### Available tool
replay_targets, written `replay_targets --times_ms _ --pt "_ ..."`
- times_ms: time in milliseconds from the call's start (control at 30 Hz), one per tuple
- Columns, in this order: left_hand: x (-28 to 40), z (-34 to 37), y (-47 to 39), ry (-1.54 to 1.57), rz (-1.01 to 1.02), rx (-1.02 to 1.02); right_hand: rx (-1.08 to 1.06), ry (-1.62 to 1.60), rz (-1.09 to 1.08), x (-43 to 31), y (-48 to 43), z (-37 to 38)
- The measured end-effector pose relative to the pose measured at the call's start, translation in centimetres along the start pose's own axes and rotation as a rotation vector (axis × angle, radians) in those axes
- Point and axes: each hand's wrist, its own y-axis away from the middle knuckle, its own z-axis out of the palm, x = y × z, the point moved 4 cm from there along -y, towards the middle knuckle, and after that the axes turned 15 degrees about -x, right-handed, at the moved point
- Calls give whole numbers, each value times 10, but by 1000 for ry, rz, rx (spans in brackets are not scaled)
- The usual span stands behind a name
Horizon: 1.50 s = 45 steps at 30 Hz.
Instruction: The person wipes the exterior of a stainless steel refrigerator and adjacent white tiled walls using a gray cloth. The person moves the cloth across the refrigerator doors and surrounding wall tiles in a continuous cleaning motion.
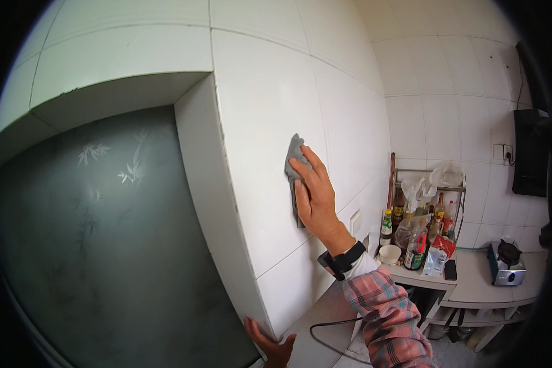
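Observation:
My right hand [316, 198] presses a folded grey cloth [296, 158] flat against the white tiled wall [267, 115]. A lower end of the cloth hangs beneath the palm. Around the right wrist is a black strap [342, 261], above a plaid sleeve. Low in the view, my left hand [271, 346] rests against the corner of the tiled door recess [211, 198], its fingers and thumb spread apart around the edge with nothing held. To the left of that corner stands a dark frosted glass panel [106, 230] with a pale leaf pattern.
A rack [461, 202] with bottles and plastic bags stands on the counter [480, 285] at right. Nearby are a white bowl [390, 254], a phone [450, 270] and a single-burner gas stove [508, 264]. A black cable [319, 325] loops below my right arm. The wall carries a switch [355, 221].

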Motion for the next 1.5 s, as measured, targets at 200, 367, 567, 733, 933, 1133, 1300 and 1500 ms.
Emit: replay_targets --times_ms 200,367,567,733,933,1133,1300,1500 --pt "2 5 -5 -63 39 58 -149 2 -445 -65 17 16" --pt "3 10 -3 -157 90 230 -157 87 -463 -11 -69 18" --pt "-10 6 6 -253 4 122 219 -140 -45 57 -216 -38" --pt "-6 14 2 -23 6 123 215 34 -265 -13 -214 2" --pt "11 10 1 -30 -29 58 123 91 -578 -15 -272 -3" --pt "7 10 4 113 -69 49 230 109 187 86 -233 -46" --pt "8 7 -4 13 7 95 220 227 -50 30 -201 -7" --pt "8 7 -10 -100 35 136 10 196 -659 -13 -218 -11"
